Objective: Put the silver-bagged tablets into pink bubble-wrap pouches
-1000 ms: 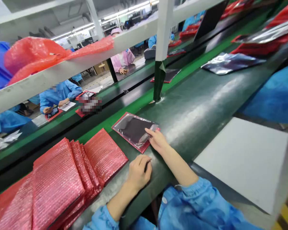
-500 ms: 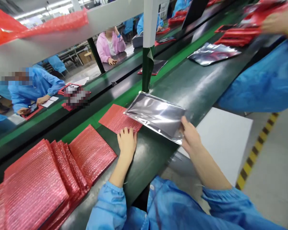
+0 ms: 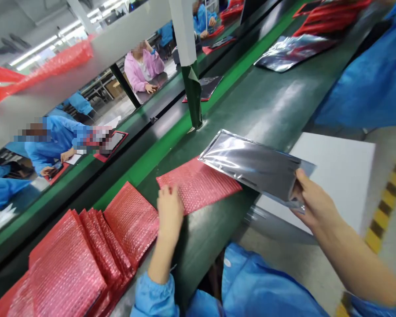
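My right hand (image 3: 312, 196) grips the right end of a shiny silver bag (image 3: 251, 163) with a dark flat panel inside. The bag is held tilted, partly over a red bubble-wrap pouch (image 3: 203, 185) on the green bench. My left hand (image 3: 170, 207) has its fingers curled over the left edge of that pouch; the fingertips are partly hidden. Left of this hand lies a fanned stack of red bubble-wrap pouches (image 3: 67, 268).
A white board (image 3: 339, 176) lies to the right, below the bench edge. A post (image 3: 189, 70) rises from the bench (image 3: 270, 110). Another silver bag (image 3: 290, 50) and stacked red pouches (image 3: 333, 17) lie farther along, beside a co-worker's blue sleeve (image 3: 366, 83). Other people sit across the bench.
My right hand has moved right with the silver bag, uncovering more of the red pouch. My left hand has shifted from the pouch's near edge to its left edge. The view has turned slightly.
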`<action>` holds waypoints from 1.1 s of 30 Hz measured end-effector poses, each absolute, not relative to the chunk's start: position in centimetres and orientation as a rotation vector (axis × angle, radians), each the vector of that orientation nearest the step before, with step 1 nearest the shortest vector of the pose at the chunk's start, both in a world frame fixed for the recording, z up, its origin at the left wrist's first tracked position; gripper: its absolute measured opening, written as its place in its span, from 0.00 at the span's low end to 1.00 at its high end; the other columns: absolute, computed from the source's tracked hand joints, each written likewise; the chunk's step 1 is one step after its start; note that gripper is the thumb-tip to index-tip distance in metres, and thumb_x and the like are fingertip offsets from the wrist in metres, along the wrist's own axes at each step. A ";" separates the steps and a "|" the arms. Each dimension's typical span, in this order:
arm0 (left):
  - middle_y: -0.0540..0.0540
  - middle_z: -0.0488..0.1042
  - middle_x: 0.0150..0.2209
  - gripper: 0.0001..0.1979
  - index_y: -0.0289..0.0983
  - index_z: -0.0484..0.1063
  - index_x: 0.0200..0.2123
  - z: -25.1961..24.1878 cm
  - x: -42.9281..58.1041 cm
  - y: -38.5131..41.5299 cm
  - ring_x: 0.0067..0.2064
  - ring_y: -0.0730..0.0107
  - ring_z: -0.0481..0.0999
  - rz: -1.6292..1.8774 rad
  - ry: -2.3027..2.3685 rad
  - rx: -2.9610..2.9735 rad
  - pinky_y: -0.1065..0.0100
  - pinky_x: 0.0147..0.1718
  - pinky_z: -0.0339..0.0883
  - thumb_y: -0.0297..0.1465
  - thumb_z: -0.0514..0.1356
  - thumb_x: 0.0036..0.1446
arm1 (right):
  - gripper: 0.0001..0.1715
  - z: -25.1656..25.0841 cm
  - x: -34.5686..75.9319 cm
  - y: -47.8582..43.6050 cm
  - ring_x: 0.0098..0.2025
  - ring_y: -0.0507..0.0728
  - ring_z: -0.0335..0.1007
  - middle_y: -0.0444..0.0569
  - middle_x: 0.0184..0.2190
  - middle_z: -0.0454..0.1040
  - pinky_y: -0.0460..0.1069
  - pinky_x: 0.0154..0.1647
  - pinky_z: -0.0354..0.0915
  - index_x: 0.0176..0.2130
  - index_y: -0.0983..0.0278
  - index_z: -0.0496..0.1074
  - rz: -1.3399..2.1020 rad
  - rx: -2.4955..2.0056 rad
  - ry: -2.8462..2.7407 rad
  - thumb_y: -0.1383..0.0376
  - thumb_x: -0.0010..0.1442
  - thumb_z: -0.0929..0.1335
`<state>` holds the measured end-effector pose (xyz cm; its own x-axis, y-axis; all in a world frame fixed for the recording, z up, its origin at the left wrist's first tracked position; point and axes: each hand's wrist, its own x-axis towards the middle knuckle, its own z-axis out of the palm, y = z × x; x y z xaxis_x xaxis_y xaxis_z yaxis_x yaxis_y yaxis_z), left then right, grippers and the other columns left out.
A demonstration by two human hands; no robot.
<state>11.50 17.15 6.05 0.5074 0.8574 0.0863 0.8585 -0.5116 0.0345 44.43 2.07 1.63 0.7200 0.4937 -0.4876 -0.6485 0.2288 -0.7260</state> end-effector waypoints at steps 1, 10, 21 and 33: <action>0.32 0.73 0.58 0.19 0.40 0.74 0.64 5.4 12.8 17.0 0.55 0.42 0.75 -0.183 -1.514 -2.791 0.45 0.54 0.74 0.35 0.57 0.74 | 0.21 1.7 44.6 2.3 0.47 0.56 0.85 0.57 0.43 0.87 0.44 0.47 0.79 0.42 0.67 0.82 0.791 -1.066 0.161 0.66 0.79 0.62; 0.30 0.53 0.78 0.40 0.40 0.63 0.72 4.3 13.7 18.0 0.78 0.33 0.53 -0.386 -1.387 -3.013 0.31 0.72 0.53 0.51 0.67 0.65 | 0.17 1.9 44.9 0.6 0.48 0.61 0.86 0.57 0.47 0.86 0.48 0.48 0.82 0.41 0.62 0.84 0.800 -1.155 0.169 0.65 0.75 0.65; 0.36 0.73 0.66 0.23 0.38 0.72 0.63 2.9 11.7 20.1 0.66 0.55 0.74 -0.467 -1.284 -3.124 0.51 0.67 0.70 0.19 0.57 0.67 | 0.16 -1.2 43.3 -0.8 0.53 0.71 0.84 0.57 0.51 0.85 0.55 0.50 0.83 0.39 0.57 0.81 0.970 -1.338 0.080 0.48 0.62 0.75; 0.47 0.79 0.35 0.08 0.36 0.77 0.34 3.2 12.4 22.7 0.39 0.64 0.77 -0.630 -1.821 -3.020 0.65 0.42 0.69 0.31 0.68 0.67 | 0.27 0.3 42.8 -3.8 0.45 0.77 0.86 0.51 0.42 0.88 0.62 0.38 0.85 0.45 0.47 0.86 1.079 -1.653 0.028 0.38 0.50 0.77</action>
